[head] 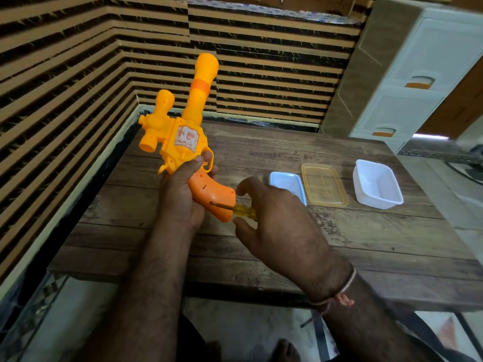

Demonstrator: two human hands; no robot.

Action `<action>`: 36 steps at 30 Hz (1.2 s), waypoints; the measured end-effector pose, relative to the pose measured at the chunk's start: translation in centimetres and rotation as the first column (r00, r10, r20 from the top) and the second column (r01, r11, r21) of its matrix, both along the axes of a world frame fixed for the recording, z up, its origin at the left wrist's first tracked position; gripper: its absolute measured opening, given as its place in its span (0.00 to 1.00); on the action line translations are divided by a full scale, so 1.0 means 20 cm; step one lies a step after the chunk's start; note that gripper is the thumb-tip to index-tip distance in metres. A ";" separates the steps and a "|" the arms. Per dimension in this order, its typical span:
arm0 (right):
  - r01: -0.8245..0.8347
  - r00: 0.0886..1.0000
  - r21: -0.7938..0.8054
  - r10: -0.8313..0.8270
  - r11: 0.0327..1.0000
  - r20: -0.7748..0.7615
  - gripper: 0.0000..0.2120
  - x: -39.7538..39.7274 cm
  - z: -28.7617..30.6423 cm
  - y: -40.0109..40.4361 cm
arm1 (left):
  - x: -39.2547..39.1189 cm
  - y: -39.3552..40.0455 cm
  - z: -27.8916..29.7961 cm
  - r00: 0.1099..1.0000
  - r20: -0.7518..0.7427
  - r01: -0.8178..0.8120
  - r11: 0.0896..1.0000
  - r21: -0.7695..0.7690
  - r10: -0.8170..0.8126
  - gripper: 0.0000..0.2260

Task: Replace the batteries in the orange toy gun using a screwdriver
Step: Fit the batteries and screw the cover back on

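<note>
The right hand (277,218) pinches the yellow handle of the screwdriver (244,211) between thumb and curled fingers, its shaft running toward nine o'clock with the tip set against the darker orange grip of the toy gun (183,131). The left hand (183,194) wraps that grip from the nine o'clock side, fingers closed round it below the trigger guard, holding the gun off the wooden table (339,244) with its barrel pointing to twelve o'clock. The step in hand looks like working the screw of the battery cover; whether it is loosening or tightening cannot be told. Next calls for steady turning with the tip kept seated. At three o'clock lie a blue lid (287,186), a yellow lid (324,185) and a white tub (376,184).
</note>
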State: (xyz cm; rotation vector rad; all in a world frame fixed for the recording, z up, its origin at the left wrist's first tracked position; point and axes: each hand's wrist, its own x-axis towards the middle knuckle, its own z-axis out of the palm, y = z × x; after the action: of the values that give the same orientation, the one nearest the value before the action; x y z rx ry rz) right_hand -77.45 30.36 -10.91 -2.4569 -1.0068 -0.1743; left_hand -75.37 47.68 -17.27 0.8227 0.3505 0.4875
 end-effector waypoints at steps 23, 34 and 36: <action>0.007 1.000 0.145 -0.004 0.989 -0.018 0.05 0.06 0.02 -0.04 | -0.02 -0.01 0.03 0.999 0.046 0.023 0.998 -0.052 -0.021 0.22; -0.020 1.000 0.150 0.020 0.989 0.001 0.05 0.06 0.00 -0.03 | -0.01 -0.01 0.02 0.999 0.036 0.007 0.999 -0.054 -0.005 0.24; -0.020 1.000 0.144 0.021 0.989 -0.009 0.05 0.06 0.00 -0.03 | -0.01 -0.01 0.02 0.999 0.035 0.011 0.998 -0.055 -0.009 0.25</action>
State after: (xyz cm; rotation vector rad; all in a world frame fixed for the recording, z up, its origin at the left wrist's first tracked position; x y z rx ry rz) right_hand -76.23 29.80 -10.86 -2.3144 -0.9799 -0.2195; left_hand -75.54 47.52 -16.83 0.7612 0.3259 0.4806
